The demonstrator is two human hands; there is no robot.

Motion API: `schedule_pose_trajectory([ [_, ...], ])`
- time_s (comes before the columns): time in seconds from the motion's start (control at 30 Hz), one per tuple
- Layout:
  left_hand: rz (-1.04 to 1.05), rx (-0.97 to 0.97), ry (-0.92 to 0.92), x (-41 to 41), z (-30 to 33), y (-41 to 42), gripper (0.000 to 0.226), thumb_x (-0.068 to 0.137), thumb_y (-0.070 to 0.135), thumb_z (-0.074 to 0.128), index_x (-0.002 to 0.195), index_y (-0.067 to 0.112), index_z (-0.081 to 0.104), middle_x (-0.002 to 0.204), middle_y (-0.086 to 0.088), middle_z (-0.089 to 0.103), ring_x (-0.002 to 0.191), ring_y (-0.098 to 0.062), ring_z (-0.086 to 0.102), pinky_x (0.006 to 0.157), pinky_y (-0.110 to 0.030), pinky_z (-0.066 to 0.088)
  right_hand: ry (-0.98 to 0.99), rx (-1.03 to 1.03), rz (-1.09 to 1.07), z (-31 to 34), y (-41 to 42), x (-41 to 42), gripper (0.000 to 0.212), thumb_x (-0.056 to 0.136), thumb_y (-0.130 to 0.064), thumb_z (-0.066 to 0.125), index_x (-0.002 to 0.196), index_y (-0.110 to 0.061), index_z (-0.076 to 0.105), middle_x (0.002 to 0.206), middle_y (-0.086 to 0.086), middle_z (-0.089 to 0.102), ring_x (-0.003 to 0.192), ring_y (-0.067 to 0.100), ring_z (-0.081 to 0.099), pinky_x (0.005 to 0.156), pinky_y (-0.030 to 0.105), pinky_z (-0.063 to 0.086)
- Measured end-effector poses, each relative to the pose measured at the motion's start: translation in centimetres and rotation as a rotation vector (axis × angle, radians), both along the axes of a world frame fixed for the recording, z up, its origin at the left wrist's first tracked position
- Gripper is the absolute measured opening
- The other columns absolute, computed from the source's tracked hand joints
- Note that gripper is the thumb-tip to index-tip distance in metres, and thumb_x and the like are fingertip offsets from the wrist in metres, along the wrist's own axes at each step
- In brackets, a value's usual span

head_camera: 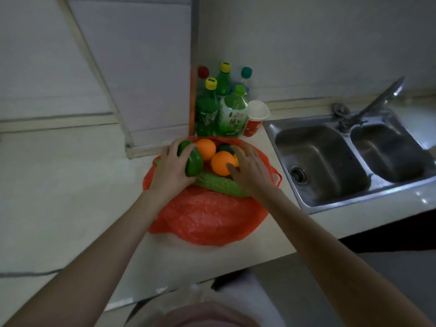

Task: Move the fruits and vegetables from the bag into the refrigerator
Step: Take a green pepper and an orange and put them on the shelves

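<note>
My left hand [171, 165] curled its fingers [186, 151] round a green bell pepper [192, 160] at the left side of the open red plastic bag [207, 218], which lay on the pale surface [70, 197]. Just right of the pepper sat one orange [206, 148], and in front of it a second orange [221, 162], the two nearly touching. A ridged green gourd [219, 184] lay across the bag below them, under both my wrists. Behind the oranges I could make out something dark green [225, 148], too shadowed to name. My right hand [250, 171] was spread over the right side of the fruit, thumb against the nearer orange, the fingers [243, 152] loosely bent over a yellow thing [236, 159] I could barely see; whether they actually gripped anything I could not tell. Beyond the bag, against the wall, stood a cluster of green bottles [232, 114] with yellow, green, red and teal caps, and a red and white paper cup [256, 116] just beside them. Further right was a steel double sink [342, 161] with its tap [375, 102] angled over the divider.
</note>
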State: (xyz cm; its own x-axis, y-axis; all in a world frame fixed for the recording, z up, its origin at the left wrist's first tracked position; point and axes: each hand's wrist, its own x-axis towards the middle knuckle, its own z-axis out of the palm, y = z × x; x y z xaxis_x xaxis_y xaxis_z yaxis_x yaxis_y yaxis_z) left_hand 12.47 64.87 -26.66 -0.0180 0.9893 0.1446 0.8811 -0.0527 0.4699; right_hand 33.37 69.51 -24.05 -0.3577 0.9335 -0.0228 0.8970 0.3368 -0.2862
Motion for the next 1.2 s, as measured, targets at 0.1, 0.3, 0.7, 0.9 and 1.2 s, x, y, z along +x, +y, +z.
schedule_pose_trajectory([
  [0.1,0.141,0.027,-0.058,-0.1,0.9,-2.3,0.088,0.061,0.028,0.081,0.138,0.02,0.038,0.142,-0.011,0.032,0.123,-0.037,0.037,0.098,-0.049,0.042,-0.028,-0.057,0.1,-1.1,2.8,-0.8,0.061,0.091,-0.038,0.053,0.144,-0.017,0.029,0.15,0.012,0.028,0.138,0.03,0.026,0.107,0.044,0.035],
  [0.3,0.394,0.036,-0.039,0.8,2.4,-6.6,0.088,0.059,0.025,0.08,0.137,0.022,0.039,0.143,-0.011,0.033,0.12,-0.037,0.041,0.099,-0.047,0.042,-0.15,-0.253,0.22,-5.1,6.1,-1.6,0.068,0.088,-0.041,0.056,0.143,-0.014,0.028,0.146,0.018,0.028,0.132,0.038,0.03,0.108,0.045,0.029],
  [0.7,0.745,0.015,-0.005,7.2,1.5,-13.5,0.088,0.061,0.025,0.083,0.138,0.018,0.039,0.145,-0.011,0.031,0.124,-0.038,0.038,0.097,-0.048,0.043,-0.089,-0.217,0.417,-9.0,8.1,0.3,0.091,0.077,-0.039,0.071,0.147,-0.02,0.017,0.149,0.018,0.022,0.132,0.039,0.03,0.101,0.048,0.038],
  [0.9,0.899,0.011,0.0,9.3,0.6,-18.5,0.091,0.059,0.024,0.086,0.137,0.017,0.04,0.145,-0.01,0.031,0.122,-0.038,0.04,0.096,-0.048,0.043,0.06,-0.056,0.462,-8.8,7.6,1.4,0.077,0.078,-0.036,0.071,0.141,-0.016,0.033,0.139,0.02,0.035,0.12,0.042,0.04,0.091,0.048,0.042],
  [1.2,1.071,0.043,0.002,7.8,1.6,-26.7,0.094,0.059,0.027,0.086,0.138,0.02,0.036,0.145,-0.009,0.03,0.126,-0.036,0.037,0.1,-0.051,0.043,0.261,0.081,0.665,-3.0,0.2,-4.9,0.073,0.071,-0.035,0.074,0.134,-0.02,0.042,0.134,0.012,0.043,0.119,0.034,0.045,0.087,0.045,0.047],
])
